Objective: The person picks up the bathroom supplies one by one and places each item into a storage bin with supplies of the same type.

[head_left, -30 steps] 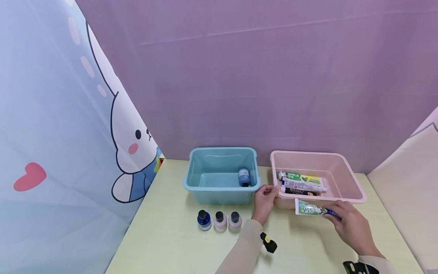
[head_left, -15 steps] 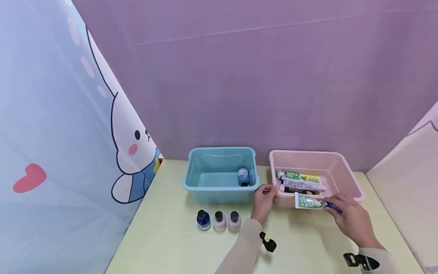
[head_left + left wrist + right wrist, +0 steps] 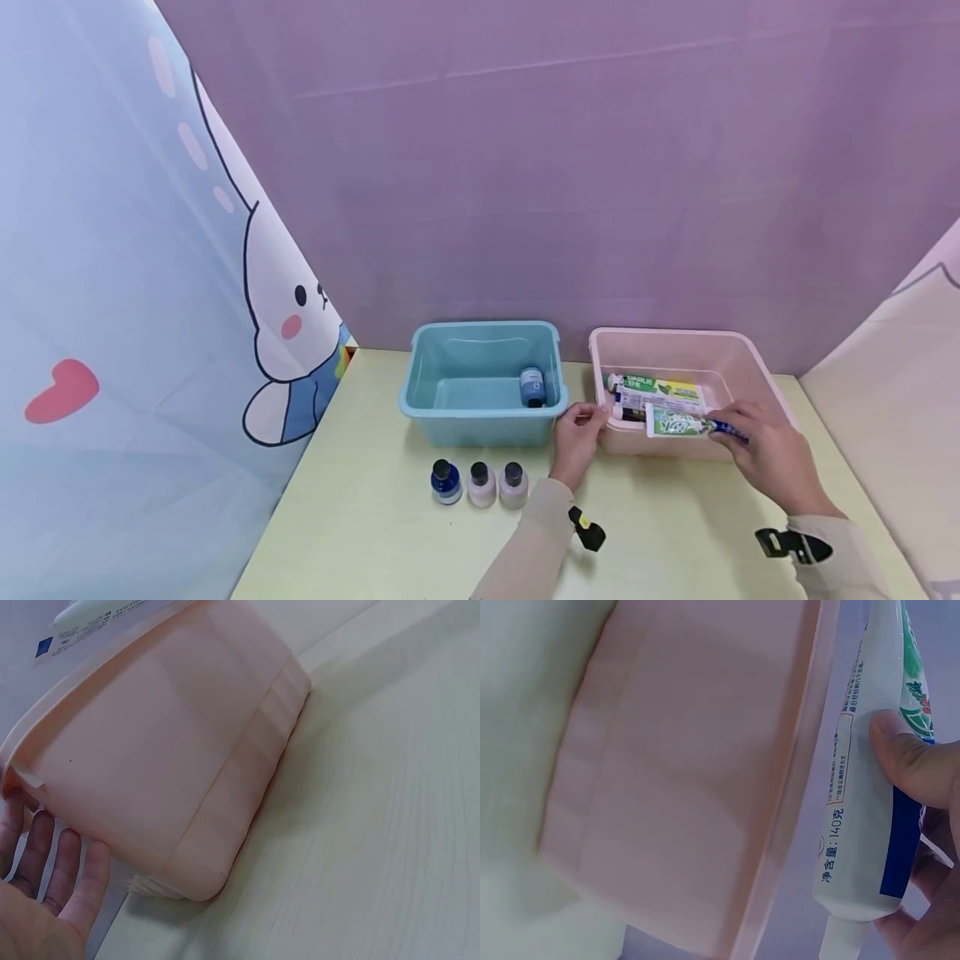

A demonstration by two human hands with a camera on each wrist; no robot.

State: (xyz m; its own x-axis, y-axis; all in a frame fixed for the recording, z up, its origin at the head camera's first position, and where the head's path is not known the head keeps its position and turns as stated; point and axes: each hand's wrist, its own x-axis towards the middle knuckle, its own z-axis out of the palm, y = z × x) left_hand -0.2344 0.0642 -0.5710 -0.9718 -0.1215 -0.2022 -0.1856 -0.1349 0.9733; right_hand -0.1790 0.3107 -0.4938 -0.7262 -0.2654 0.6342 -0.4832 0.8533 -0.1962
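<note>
My right hand (image 3: 772, 454) pinches a green, white and blue toothpaste tube (image 3: 677, 422) near its cap end. In the head view the tube overlaps the front rim of a pink bin (image 3: 675, 352). The right wrist view shows my thumb on the tube's side (image 3: 862, 817), the white cap downward in that view. At the bin's front left corner my left hand (image 3: 576, 446) grips the rim, fingers (image 3: 90, 877) hooked at its end. Inside the bin lie a green and yellow Darlie toothpaste tube (image 3: 663, 388), a white and purple tube (image 3: 656, 402) and a partly hidden black one (image 3: 632, 413).
Left of the pink bin stands a blue bin (image 3: 480, 427) with a small blue bottle (image 3: 532, 386) lying inside. In front of it are a dark blue bottle (image 3: 446, 486) and two pale pink bottles (image 3: 482, 488) with black caps. A purple cloth (image 3: 540, 167) hangs behind.
My right hand has raised the toothpaste tube and moved it away from me, from in front of the pink bin to over its front rim. My left hand stays at the corner.
</note>
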